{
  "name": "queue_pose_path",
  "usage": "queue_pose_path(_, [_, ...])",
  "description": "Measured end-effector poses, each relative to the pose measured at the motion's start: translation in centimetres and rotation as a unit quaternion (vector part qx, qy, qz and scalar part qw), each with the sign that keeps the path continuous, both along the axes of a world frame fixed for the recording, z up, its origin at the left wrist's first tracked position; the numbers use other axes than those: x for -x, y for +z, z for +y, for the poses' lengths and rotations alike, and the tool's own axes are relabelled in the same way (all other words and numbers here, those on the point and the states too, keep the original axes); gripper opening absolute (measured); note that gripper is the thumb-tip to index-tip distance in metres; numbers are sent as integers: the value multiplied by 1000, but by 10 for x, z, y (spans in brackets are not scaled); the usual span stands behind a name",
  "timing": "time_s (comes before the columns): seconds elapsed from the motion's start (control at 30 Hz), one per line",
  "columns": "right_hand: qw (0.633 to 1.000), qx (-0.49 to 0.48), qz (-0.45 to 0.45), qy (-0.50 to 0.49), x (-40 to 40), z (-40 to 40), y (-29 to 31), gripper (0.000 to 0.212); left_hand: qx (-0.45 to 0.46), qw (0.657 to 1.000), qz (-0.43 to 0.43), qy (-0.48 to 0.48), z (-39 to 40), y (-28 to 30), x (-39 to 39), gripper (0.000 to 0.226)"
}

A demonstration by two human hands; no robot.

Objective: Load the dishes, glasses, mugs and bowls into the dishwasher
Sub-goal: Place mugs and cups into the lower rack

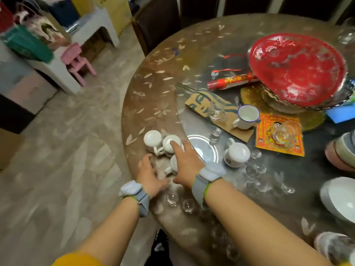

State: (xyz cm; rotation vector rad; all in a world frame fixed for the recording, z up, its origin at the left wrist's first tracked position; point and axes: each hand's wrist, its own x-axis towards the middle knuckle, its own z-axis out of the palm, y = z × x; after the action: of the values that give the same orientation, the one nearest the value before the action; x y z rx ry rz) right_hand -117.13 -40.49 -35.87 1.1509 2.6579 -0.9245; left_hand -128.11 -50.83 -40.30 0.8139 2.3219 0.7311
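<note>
Three white mugs stand upside down near the round table's (153, 89) left edge: one (152, 140) at the far left, a second (170, 144) beside it, a third (173, 164) closer to me. My right hand (185, 162) stretches over them with straight fingers, its index tip touching the second mug. Just left of the third mug, my left hand (149, 172) is spread open. A fourth inverted white mug (237, 154) stands to the right. A white mug with a blue rim (246, 117) stands upright farther back. Several small clear glasses (172, 197) lie near my wrists.
A glass turntable (203, 148) covers the table's middle, bearing a red dish (296, 69) on a glass bowl, paper packets and a clear glass cup (217, 112). Stacked bowls (340, 152) and white bowls (340, 198) sit at the right edge. A pink child's chair (76, 60) stands on the floor.
</note>
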Motion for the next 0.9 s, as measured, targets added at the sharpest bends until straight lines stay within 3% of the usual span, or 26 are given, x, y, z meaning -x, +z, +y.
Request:
queue_pose_path(0.1, [998,-4,-24,-53,21,-3,-22,102,-38,999,-26,2,8,-17,16,96])
queue_pose_path(0.2, [995,-2,-54,-80,38,-1,-35,100,-32,997,-42,-57,12,-32,37,90])
queue_pose_path(0.3, [995,10,-73,-62,41,8,-40,113,-61,994,-66,-63,14,-42,51,82])
queue_pose_path(0.37, [994,36,-76,-66,41,8,-43,114,-78,992,-85,-59,15,-47,58,74])
queue_pose_path(0.53, [991,34,-54,-121,50,1,-46,115,-111,965,-235,-22,20,-56,69,51])
queue_pose_path(0.73, [987,47,-45,-149,59,5,-41,116,-140,950,-277,29,25,-54,67,48])
queue_pose_path(0.9, [988,54,-31,-140,58,8,-41,114,-95,940,-327,-22,36,-46,72,22])
